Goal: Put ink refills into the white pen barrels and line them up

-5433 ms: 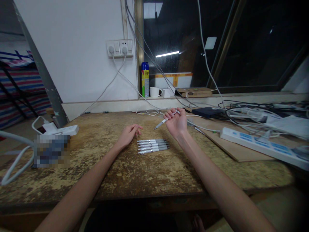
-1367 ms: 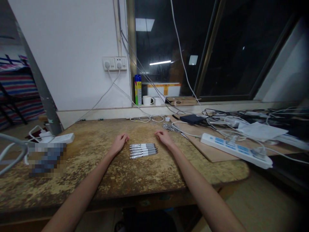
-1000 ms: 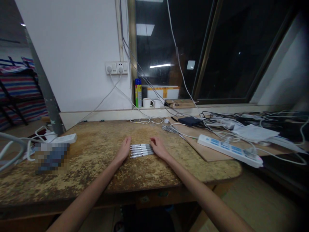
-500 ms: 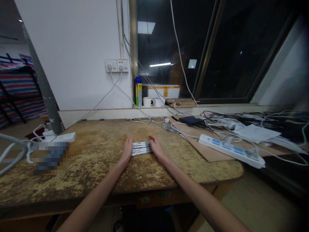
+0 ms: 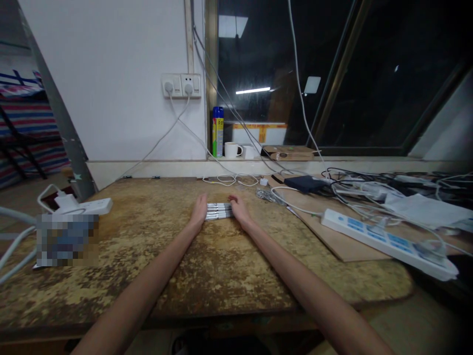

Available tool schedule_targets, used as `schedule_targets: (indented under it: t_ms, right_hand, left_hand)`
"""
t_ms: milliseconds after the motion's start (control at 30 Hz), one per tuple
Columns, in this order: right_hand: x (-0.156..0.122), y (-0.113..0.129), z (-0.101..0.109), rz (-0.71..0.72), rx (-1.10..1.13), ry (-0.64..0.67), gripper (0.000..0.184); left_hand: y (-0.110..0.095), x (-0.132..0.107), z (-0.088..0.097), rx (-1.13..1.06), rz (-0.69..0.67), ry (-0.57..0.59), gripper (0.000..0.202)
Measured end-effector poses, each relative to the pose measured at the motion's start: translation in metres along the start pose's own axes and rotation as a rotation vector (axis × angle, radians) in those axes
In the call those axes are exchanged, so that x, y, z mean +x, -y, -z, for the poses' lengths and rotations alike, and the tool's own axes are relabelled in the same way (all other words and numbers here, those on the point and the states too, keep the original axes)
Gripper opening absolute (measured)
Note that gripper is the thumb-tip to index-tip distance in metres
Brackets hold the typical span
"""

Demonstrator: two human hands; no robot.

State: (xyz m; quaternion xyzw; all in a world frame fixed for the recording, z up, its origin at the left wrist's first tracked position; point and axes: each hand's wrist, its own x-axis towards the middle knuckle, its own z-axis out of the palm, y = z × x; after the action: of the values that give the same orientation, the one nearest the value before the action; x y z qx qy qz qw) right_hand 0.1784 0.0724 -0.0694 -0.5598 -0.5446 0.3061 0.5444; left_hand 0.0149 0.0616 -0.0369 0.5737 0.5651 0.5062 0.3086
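Several slim white-and-silver pens (image 5: 219,211) lie side by side on the worn wooden table (image 5: 207,266), crosswise to me. My left hand (image 5: 199,212) presses against their left ends, fingers together and pointing away from me. At the right ends, my right hand (image 5: 240,212) closes in the same way, its fingertips curving slightly inward. The pens sit squeezed between both hands, with their tips hidden by the palms and fingers.
To the right, a white power strip (image 5: 384,242) rests on a brown board (image 5: 314,229) among tangled cables. A dark flat box (image 5: 305,184) lies behind it. At left are another power strip (image 5: 99,206) and a blurred-out item (image 5: 68,240). A spray can (image 5: 218,133) and mug (image 5: 232,150) stand on the sill.
My hands and the pens between them have shifted farther from me across the table, toward the wall. The camera view has moved too; the hands keep their hold.
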Motion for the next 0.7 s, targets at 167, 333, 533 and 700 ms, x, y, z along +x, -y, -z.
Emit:
schedule_targets:
  t_ms: [167, 333, 533, 700]
  right_hand:
    - [0.007, -0.005, -0.001, 0.014, -0.006, -0.002, 0.042]
    - [0.009, -0.006, -0.001, 0.004, -0.008, 0.009, 0.042]
    - [0.007, -0.004, 0.007, 0.039, -0.017, 0.024, 0.041]
    - [0.01, -0.004, 0.025, 0.073, -0.054, -0.02, 0.041]
  left_hand:
    - [0.005, 0.009, -0.005, -0.011, -0.002, 0.015, 0.035]
    - [0.009, 0.011, -0.003, -0.016, 0.001, 0.034, 0.036]
    - [0.012, 0.015, 0.005, -0.013, -0.024, 0.07, 0.037]
    - [0.012, 0.016, 0.018, 0.021, -0.084, 0.076, 0.033]
